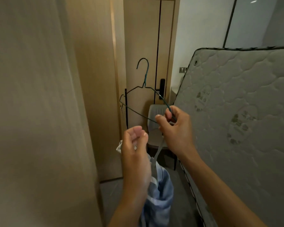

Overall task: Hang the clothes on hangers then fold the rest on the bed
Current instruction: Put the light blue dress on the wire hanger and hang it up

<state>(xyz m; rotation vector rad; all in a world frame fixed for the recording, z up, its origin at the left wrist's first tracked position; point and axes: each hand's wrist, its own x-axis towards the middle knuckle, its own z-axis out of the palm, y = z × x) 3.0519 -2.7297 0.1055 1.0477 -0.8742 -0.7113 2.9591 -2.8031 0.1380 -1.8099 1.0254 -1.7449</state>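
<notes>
One wire hanger [144, 86], hook up, long axis sideways, clasped by right grip [175, 128]; left grip [134, 148] pinches one blue garment [161, 190].

Head camera, forward, seemingly slightly down, close-range.

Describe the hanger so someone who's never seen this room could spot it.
Find the quilted mattress leaning upright on the right, then the wooden door left of it. Before that door the right hand grips a thin green wire hanger, hook up. It's bare wire, unlike the soft blue garment the left hand holds below.
</notes>
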